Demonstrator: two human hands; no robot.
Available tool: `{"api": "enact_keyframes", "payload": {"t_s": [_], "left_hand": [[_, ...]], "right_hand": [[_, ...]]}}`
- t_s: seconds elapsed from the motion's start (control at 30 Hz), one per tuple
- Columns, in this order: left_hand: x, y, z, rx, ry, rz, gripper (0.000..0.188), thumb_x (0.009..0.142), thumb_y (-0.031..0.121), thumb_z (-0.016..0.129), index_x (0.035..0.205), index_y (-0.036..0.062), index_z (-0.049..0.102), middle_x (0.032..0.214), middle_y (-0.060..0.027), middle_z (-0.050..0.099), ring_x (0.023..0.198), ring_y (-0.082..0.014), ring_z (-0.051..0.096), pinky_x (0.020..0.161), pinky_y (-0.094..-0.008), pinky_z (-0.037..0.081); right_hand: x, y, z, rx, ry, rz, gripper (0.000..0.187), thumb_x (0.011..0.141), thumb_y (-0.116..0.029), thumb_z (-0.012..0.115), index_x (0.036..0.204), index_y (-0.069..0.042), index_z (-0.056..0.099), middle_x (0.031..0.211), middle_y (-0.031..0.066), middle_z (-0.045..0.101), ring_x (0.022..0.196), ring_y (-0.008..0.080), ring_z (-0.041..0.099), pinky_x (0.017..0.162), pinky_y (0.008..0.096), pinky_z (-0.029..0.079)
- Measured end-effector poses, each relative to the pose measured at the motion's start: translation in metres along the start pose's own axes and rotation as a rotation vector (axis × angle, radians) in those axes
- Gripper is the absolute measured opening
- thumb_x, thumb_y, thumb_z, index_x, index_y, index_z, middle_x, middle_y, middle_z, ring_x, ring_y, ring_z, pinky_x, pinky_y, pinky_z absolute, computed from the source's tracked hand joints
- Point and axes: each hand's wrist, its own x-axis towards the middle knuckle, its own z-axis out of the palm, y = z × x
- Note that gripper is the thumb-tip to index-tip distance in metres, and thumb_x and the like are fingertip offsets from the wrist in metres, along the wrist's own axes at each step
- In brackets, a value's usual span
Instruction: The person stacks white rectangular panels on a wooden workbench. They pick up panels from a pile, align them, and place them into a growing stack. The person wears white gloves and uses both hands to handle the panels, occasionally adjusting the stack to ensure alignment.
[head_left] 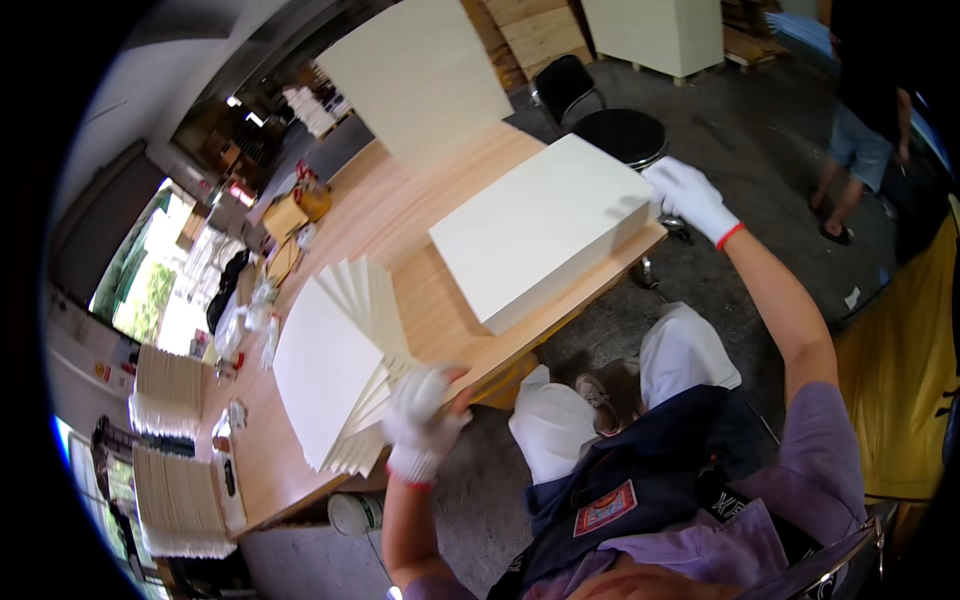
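A thick, squared stack of large white sheets (545, 225) lies on the wooden table in front of me. At its right far corner is my right hand (695, 200), in a white glove with a red cuff, its fingers stretched out against the edge. To the left, a fanned pile of white sheets (325, 355) spreads with its edges stepped apart. My left hand (420, 420), also gloved but with bare fingertips showing, is at the near edge of that fan. It is slightly blurred, its thumb and finger apart with nothing visible between them.
Further stacks of sheets (180, 500) stand at the table's left end. Along the far side lie small bags, tape and clutter (265, 300). A tall white board or stack (420, 75) rises at the back. Beyond are a black chair (615, 135) and another person (860, 140).
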Motion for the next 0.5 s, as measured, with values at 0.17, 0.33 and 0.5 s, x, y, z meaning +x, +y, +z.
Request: {"api": "enact_keyframes", "payload": {"t_s": [0.17,0.33,0.5], "left_hand": [[0.132,0.038,0.125,-0.073,-0.024,0.229,0.021,0.088,0.013,0.075,0.109,0.0163,0.074,0.113,-0.0036,0.071,0.110,-0.0287,0.066,0.089,-0.0403,0.055],[0.221,0.037,0.222,-0.023,-0.213,0.167,0.024,0.093,0.013,0.068,0.115,0.0155,0.075,0.119,-0.0074,0.070,0.113,-0.0308,0.063,0.096,-0.0413,0.054],[0.255,0.045,0.267,-0.088,-0.379,0.012,0.025,0.095,0.012,0.066,0.117,0.0140,0.077,0.117,-0.0110,0.069,0.110,-0.0309,0.065,0.096,-0.0407,0.054]], "right_hand": [[0.019,0.062,-0.038,-0.193,0.099,0.126,0.061,0.099,-0.064,0.056,0.112,-0.006,0.068,0.101,0.0138,0.074,0.090,0.0279,0.070,0.084,0.0411,0.054],[0.025,0.063,-0.010,-0.411,0.096,0.066,0.068,0.098,-0.073,0.051,0.104,-0.007,0.067,0.102,0.0186,0.074,0.097,0.0384,0.071,0.088,0.0483,0.053],[0.035,0.056,-0.001,-0.528,0.095,-0.081,0.063,0.096,-0.071,0.055,0.094,-0.009,0.067,0.090,0.0147,0.072,0.087,0.0356,0.071,0.080,0.0475,0.054]]}}
